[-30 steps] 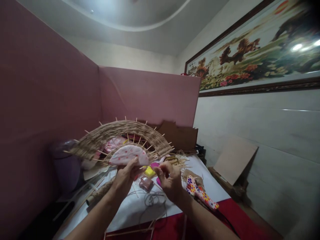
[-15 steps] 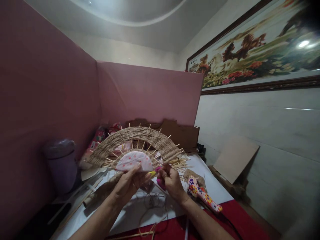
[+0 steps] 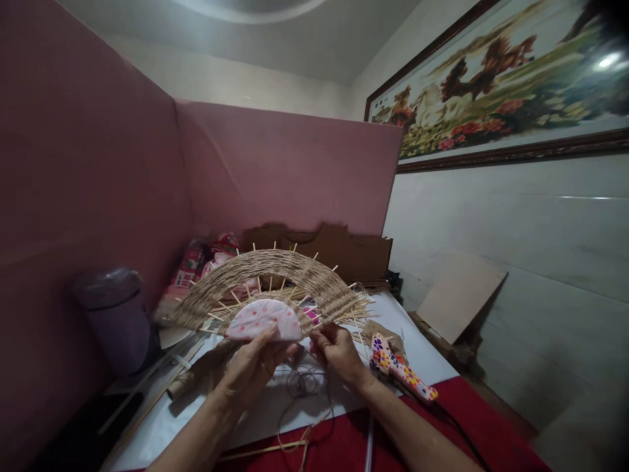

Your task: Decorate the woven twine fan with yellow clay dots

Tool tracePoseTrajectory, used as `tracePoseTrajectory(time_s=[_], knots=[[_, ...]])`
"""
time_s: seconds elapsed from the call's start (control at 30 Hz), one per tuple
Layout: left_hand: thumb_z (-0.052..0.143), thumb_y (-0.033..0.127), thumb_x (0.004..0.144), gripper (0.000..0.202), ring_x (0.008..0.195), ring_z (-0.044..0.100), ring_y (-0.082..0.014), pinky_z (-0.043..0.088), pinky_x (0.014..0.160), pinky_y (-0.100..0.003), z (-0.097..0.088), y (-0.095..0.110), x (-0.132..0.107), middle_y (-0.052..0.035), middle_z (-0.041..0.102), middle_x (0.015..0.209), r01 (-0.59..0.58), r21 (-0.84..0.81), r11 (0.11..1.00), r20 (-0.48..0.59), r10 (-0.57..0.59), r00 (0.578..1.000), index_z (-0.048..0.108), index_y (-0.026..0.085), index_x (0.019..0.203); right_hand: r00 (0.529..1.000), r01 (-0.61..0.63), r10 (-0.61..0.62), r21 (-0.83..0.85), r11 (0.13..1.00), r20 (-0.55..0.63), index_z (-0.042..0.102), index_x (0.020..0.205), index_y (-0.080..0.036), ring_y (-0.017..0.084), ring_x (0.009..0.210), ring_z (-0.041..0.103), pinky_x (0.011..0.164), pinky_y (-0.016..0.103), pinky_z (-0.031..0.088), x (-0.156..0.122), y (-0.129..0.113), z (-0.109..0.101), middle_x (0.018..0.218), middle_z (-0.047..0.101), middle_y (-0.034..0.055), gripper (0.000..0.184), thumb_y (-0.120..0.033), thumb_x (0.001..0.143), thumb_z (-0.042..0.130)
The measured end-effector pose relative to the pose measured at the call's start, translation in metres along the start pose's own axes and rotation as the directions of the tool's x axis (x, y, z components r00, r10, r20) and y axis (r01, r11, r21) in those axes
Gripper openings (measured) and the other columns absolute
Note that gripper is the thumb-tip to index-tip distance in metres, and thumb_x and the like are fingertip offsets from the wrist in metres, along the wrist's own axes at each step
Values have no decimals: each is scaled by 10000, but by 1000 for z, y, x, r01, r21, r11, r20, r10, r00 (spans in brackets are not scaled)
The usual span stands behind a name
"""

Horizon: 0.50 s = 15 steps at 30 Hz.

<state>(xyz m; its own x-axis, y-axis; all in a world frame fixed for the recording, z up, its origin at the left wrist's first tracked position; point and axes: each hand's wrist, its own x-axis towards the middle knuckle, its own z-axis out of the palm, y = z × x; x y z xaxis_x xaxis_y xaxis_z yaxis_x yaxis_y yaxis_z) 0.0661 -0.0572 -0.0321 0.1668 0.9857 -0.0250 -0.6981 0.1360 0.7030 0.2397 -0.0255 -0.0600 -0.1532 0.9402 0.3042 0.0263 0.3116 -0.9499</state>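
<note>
A half-ring woven fan (image 3: pixel 275 262) of twine on thin wooden sticks stands tilted up before me. At its lower middle sits a half-round white cloth pad (image 3: pixel 263 319) with pink-red dots. My left hand (image 3: pixel 253 364) grips the fan at this pad, its thumb on the front and its fingers underneath. My right hand (image 3: pixel 339 354) is closed in a pinch at the fan's lower right edge; what lies between its fingertips is too small to make out. Loose twine (image 3: pixel 302 383) hangs or lies below the hands. Something magenta (image 3: pixel 310 313) shows through the gap in the fan.
A flower-patterned glue gun (image 3: pixel 400 370) with a black cord lies on the right of the white table (image 3: pixel 413 328). Red cloth (image 3: pixel 472 419) covers the near edge. A cardboard tube (image 3: pixel 189 380) lies left, beside a purple bin (image 3: pixel 118 321). Brown cardboard (image 3: pixel 363 262) stands behind.
The magenta and yellow thing at my right hand is gone from there; magenta now shows behind the fan. My right fingers have come to the fan's edge. The view has tipped slightly downward.
</note>
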Motion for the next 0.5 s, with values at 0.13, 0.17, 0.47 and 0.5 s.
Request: tracePoseTrajectory(time_s=[0.13,0.17,0.47,0.5], knots=[[626,136,775,66,771,681,-200,553,752,-309,3,-2,-4,-124,724,819,4,27,1000,14,-4,1000,663,82,770,998,-34,34,12,999,44,556,642,-162,77,358,411,354,202,312,0,6,-1,473,513,-38,352,-494,748,605],[626,145,778,78,776,680,-198,553,750,-307,4,-2,-5,-129,723,843,4,33,999,11,-5,1000,664,80,798,998,-46,44,21,999,51,559,652,-163,79,356,416,354,205,318,0,7,0,478,525,-33,358,-506,739,611],[626,127,771,58,790,679,-205,548,788,-332,5,-1,-6,-126,722,836,-2,22,1000,7,2,1000,665,84,772,994,-50,45,42,998,101,519,687,-179,88,385,442,368,209,336,-3,-1,4,535,535,-34,330,-493,724,613],[620,134,777,77,802,678,-213,541,808,-343,5,-1,-6,-136,722,838,0,31,1000,17,-1,1000,670,76,766,994,-34,30,36,999,107,512,681,-180,82,380,424,365,206,323,-2,-2,4,537,523,-38,323,-487,749,585]])
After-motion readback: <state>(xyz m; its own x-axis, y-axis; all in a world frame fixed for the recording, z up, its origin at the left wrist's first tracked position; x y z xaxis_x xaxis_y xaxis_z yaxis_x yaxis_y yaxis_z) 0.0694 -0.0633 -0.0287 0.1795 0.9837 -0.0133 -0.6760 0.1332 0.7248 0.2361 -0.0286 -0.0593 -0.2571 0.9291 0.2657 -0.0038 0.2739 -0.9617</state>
